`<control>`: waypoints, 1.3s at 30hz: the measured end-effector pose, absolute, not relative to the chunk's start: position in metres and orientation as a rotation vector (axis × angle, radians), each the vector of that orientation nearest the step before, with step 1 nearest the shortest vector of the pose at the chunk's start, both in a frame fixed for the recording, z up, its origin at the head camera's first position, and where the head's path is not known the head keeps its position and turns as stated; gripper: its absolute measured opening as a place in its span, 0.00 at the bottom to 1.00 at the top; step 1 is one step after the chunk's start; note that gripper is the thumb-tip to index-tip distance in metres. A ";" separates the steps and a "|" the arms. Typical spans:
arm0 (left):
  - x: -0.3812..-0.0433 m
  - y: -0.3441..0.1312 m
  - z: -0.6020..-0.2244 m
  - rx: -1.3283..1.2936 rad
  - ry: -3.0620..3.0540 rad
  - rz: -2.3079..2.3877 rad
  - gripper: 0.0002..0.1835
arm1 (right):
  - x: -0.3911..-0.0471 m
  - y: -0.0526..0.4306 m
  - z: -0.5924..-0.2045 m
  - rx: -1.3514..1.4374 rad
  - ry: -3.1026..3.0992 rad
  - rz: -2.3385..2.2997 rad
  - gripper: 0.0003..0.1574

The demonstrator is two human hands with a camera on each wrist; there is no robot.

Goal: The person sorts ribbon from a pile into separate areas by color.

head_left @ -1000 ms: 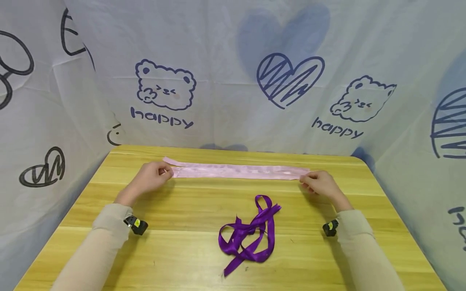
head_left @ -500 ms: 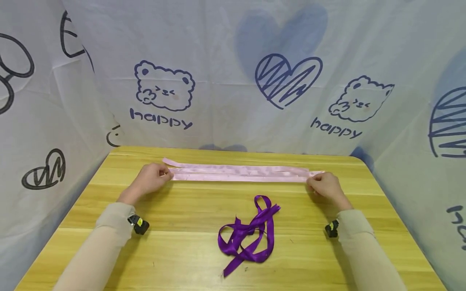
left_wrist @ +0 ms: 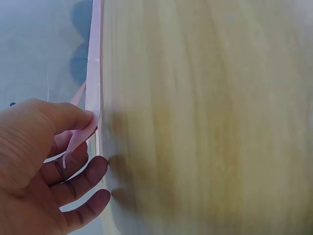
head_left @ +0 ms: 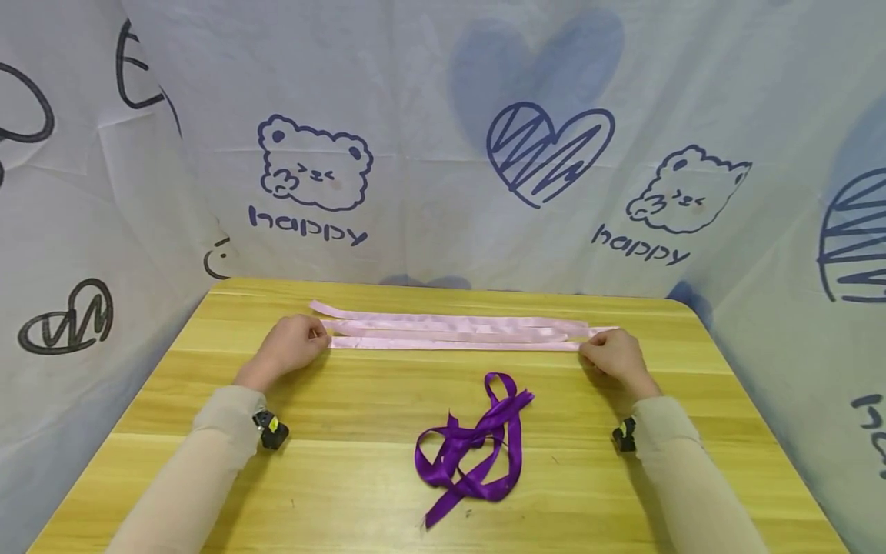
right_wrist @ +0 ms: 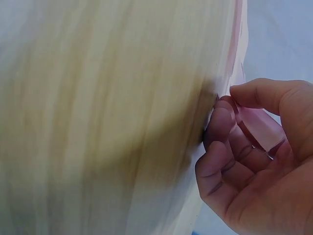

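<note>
Backdrop (head_left: pixel 425 92), "happy" (head_left: pixel 308 225) perhaps thrice; pink ribbon (head_left: pixel 453 345)

Pale pink with a satin sheen on the far ribbon strips (head_left: pixel 450 333); deep glossy purple on the near ribbon tangle (head_left: pixel 493 418). Yellow with browner wood grain across the table (head_left: pixel 332 469). Plain cream on left sleeve (head_left: pixel 190 477) and right sleeve (head_left: pixel 692 473). Black on left wrist camera (head_left: pixel 273 433), with a yellow patch, and on right wrist camera (head_left: pixel 624 436). Whitish on the far cloth (head_left: pixel 429 85), printed with dark blue bears (head_left: pixel 314 161), lettering (head_left: pixel 308 225) and scribbled heart (head_left: pixel 550 154); black-outlined motifs (head_left: pixel 68 317) on the left cloth (head_left: pixel 55 215).
</note>
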State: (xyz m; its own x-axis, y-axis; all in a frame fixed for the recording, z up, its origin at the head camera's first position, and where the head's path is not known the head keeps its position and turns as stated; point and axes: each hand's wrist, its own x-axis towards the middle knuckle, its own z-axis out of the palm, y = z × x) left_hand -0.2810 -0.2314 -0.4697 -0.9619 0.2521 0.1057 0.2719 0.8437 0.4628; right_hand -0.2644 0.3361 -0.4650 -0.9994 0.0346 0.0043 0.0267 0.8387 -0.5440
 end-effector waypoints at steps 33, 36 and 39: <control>-0.271 -0.228 -0.459 -0.248 -2.922 -0.523 0.14 | -0.253 0.339 -0.448 -0.380 -3.071 0.695 0.30; -0.266 -0.218 -0.449 -0.234 -2.864 -0.472 0.16 | -0.251 0.331 -0.440 -0.296 -3.041 0.664 0.35; -0.261 -0.201 -0.439 -0.241 -2.808 -0.426 0.16 | -0.250 0.316 -0.438 -0.103 -2.994 0.678 0.31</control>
State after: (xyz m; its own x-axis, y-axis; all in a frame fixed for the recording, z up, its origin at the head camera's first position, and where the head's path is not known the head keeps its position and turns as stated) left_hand -0.2609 -0.2011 -0.4395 -0.9438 0.1205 0.3077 0.2063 0.9423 0.2637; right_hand -0.2504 0.3159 -0.4382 -0.9953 0.0811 0.0535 0.0501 0.9003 -0.4324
